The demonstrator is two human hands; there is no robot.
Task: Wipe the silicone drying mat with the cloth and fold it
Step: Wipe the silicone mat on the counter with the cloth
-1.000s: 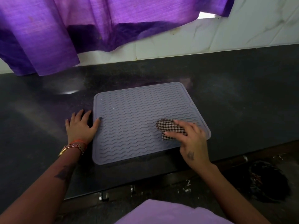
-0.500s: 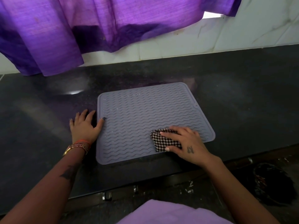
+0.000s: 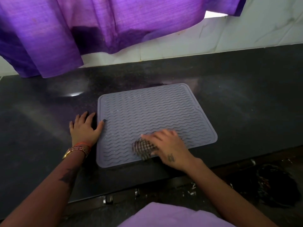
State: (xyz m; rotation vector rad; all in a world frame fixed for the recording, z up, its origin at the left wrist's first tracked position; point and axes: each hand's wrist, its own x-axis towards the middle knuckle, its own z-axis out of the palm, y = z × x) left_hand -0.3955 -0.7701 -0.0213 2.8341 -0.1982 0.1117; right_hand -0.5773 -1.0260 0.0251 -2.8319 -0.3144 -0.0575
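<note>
A grey silicone drying mat [image 3: 147, 112] with wavy ridges lies flat on the black counter [image 3: 41, 128]. My right hand [image 3: 168, 148] presses a small checked cloth [image 3: 143, 149] onto the mat's near middle; hand and cloth are blurred by motion. My left hand [image 3: 85, 128] lies flat on the counter beside the mat's left edge, fingers spread, with the thumb tip resting on the mat's rim.
A purple curtain [image 3: 82, 30] hangs over the white tiled wall [image 3: 246, 33] behind the counter. The counter's front edge runs just below the mat. On the floor at the lower right lies a dark bundle [image 3: 275, 189].
My right hand has slid the cloth leftward along the near part of the mat. The left hand has stayed at the mat's left edge.
</note>
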